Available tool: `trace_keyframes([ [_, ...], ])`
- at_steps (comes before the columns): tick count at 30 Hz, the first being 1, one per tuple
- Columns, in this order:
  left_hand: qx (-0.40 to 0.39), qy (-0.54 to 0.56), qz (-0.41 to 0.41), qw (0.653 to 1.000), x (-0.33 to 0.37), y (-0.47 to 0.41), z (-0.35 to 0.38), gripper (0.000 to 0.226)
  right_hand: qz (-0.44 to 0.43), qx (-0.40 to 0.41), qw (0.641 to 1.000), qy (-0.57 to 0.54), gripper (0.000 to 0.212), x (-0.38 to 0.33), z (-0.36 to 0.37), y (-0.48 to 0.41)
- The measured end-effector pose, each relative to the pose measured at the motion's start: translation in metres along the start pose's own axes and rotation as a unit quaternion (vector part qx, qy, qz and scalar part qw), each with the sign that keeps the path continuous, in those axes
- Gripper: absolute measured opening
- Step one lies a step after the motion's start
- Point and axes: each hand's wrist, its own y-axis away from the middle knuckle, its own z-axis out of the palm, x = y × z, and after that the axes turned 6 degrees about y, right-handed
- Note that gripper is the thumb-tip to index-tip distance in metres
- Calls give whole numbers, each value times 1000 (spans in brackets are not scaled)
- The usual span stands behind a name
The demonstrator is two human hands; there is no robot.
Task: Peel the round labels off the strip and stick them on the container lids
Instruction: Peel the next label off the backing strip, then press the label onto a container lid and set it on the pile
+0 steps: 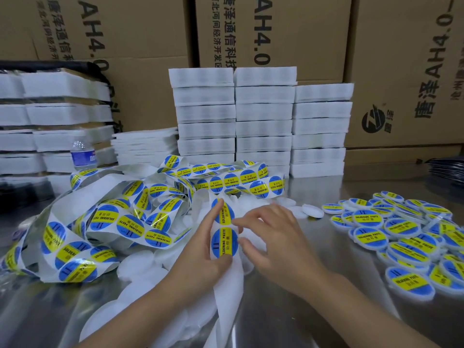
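A long white backing strip [120, 227] carrying round blue-and-yellow labels lies tangled over the left and middle of the metal table [313, 317]. My left hand [200, 249] grips a stretch of that strip upright, thumb at its lower end and a finger at the top. Two labels [224, 241] show on the held stretch. My right hand [272, 237] reaches in from the right, fingertips at the edge of the upper label. Plain white lids [312, 210] lie behind my hands. Labelled lids [401, 237] are heaped at the right.
Stacks of white foam trays [263, 121] stand at the back, more at the left [55, 116]. A water bottle [82, 156] stands beside the left stacks. Cardboard cartons [401, 71] form the back wall. Dark packets [449, 172] lie at the far right.
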Motion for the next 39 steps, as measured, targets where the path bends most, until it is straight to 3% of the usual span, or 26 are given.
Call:
trace_keyframes([
  [6,-65,-193,53,978,-2,8,0,96,4,-28,999,-27,20,-3,2,2],
  [15,-86,-182,84,976,-2,7,0,89,2,-1,1000,-31,9,-4,-1,-1],
  [20,-63,-52,67,994,-2,7,2,62,-16,21,999,-39,19,-4,-1,0],
  [23,-25,46,18,998,0,5,2,44,-41,21,999,-27,6,-8,3,1],
  [32,90,124,-85,985,9,2,3,38,-57,-9,998,-21,9,-8,1,0],
  [39,113,150,-141,972,2,-4,-1,37,-74,7,997,7,6,-14,4,0],
])
